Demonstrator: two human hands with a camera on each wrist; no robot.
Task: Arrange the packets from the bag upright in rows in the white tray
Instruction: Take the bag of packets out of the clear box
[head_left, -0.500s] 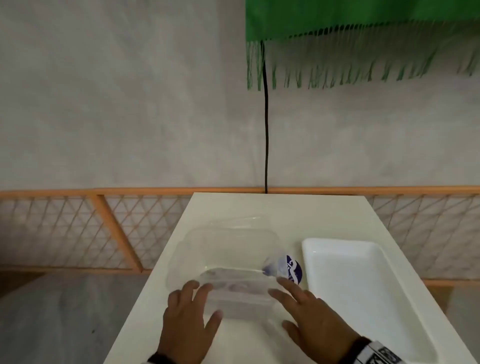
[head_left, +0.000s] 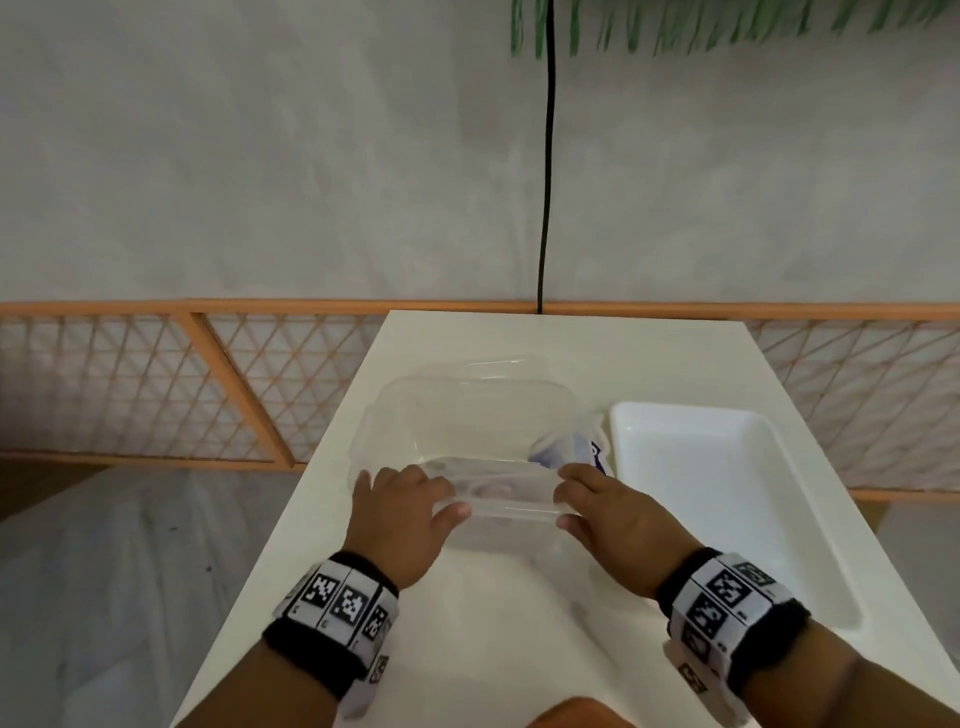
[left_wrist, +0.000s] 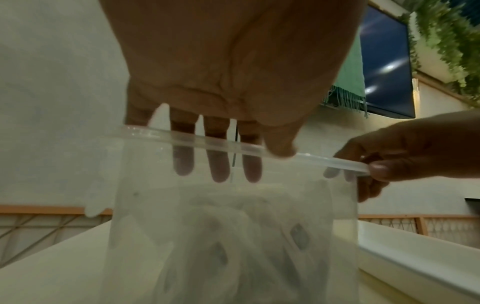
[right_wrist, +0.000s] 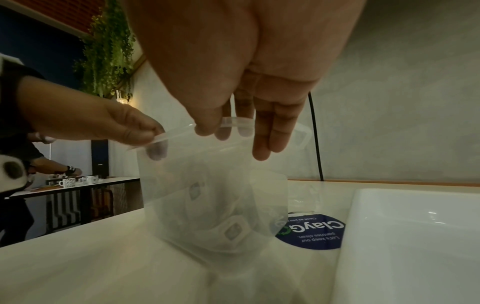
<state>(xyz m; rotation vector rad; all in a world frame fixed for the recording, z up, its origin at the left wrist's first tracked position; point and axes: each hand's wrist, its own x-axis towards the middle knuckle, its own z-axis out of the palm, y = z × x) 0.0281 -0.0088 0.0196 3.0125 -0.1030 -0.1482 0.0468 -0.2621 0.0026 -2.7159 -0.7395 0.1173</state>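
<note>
A clear plastic bag (head_left: 467, 415) stands on the white table (head_left: 467, 623), its mouth towards me. My left hand (head_left: 410, 499) pinches the near top edge on the left, thumb in front and fingers behind the film (left_wrist: 246, 160). My right hand (head_left: 597, 504) pinches the same edge on the right (right_wrist: 233, 133). Through the film I see several small whitish packets (left_wrist: 298, 236) low in the bag (right_wrist: 233, 228). The white tray (head_left: 691, 410) lies to the right of the bag, with nothing in it.
A round blue sticker (right_wrist: 311, 232) shows between the bag and the tray. An orange lattice fence (head_left: 234, 389) runs behind the table, and a black cable (head_left: 545, 208) hangs down the wall. Another person stands at a far table (right_wrist: 70, 181).
Both hands lay flat on the bag's near edge; now they pinch it and hold the mouth up. The head view has tilted down, so my wrists show.
</note>
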